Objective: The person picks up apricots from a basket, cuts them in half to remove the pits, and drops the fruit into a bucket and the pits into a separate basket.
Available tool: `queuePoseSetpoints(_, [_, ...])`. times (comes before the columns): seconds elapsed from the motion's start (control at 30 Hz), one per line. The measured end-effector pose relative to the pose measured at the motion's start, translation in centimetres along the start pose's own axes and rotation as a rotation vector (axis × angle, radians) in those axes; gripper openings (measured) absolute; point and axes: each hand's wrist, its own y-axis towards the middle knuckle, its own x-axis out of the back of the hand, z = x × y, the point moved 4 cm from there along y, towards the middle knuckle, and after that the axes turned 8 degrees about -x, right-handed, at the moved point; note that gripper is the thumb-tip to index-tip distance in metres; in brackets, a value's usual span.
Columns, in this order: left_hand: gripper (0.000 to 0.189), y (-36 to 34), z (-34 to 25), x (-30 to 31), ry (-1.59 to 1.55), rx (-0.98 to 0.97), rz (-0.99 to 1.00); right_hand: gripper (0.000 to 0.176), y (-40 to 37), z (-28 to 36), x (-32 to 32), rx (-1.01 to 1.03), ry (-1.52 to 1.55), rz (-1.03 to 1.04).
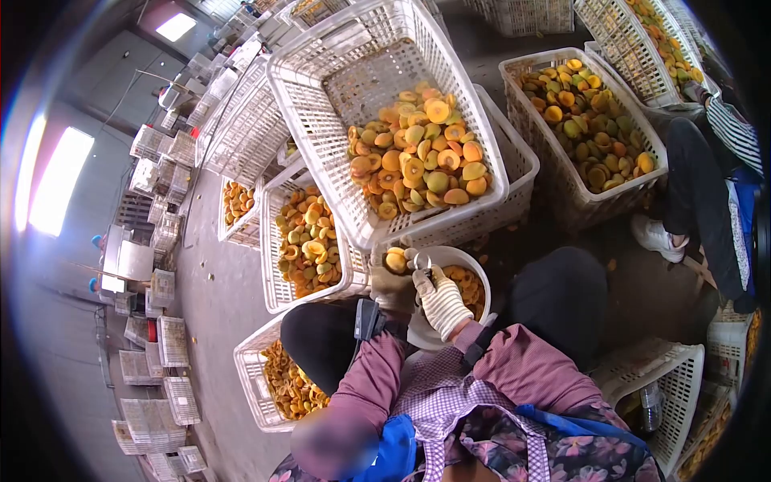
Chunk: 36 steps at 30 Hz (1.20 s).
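My left hand (390, 287), in a worn glove, is closed around a halved yellow peach (395, 260) just below the front rim of a big white crate. Beside it, my right hand (442, 302), in a striped knit glove, grips a small metal pitting tool (423, 262) with a curved tip near the fruit. Under both hands stands a white bucket (484, 281) with orange-brown peach scraps (466, 286) in it. The tilted white crate (487, 120) in front of me holds a heap of peach halves (422, 153). Fine detail of the tool is too small to make out.
More crates of peach halves stand at left (267, 249) and right (534, 132). A low crate (255, 386) of peach pieces is by my left knee. At right sits another person (707, 185) with a striped sleeve. Stacked crates (173, 341) line the far left floor.
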Motion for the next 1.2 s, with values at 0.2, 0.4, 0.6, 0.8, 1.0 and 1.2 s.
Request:
queuePoseSetpoints(0.2, [0.026, 0.9, -1.7, -1.9, -0.733, 0.552, -0.049, 0.028, 1.3, -0.9, 0.4, 0.142, -0.207, -0.125])
queuePoseSetpoints(0.4, [0.029, 8.1, -0.6, 0.6, -0.527, 0.086, -0.401, 0.047, 1.6, -0.9, 0.3, -0.144, 0.010, -0.044])
queuePoseSetpoints(0.6, [0.019, 5.7, -1.7, 0.5, -0.470, 0.036, -0.155, 0.048, 0.9, 0.5, 0.7, 0.013, 0.075, -0.033])
queuePoseSetpoints(0.8, [0.042, 0.9, -1.7, -1.7, -0.476, 0.406, -0.072, 0.047, -0.5, 1.8, 0.8, 0.084, -0.359, -0.044])
queuePoseSetpoints(1.0, [0.042, 0.4, -1.9, -1.1, -0.336, 0.369, -0.009, 0.047, -2.0, 3.5, 1.1, 0.141, -0.501, -0.104])
queuePoseSetpoints(1.2, [0.040, -0.2, -3.7, -1.2, -0.153, 0.108, -0.012, 0.043, -2.6, 3.6, 0.6, 0.153, -0.544, -0.015])
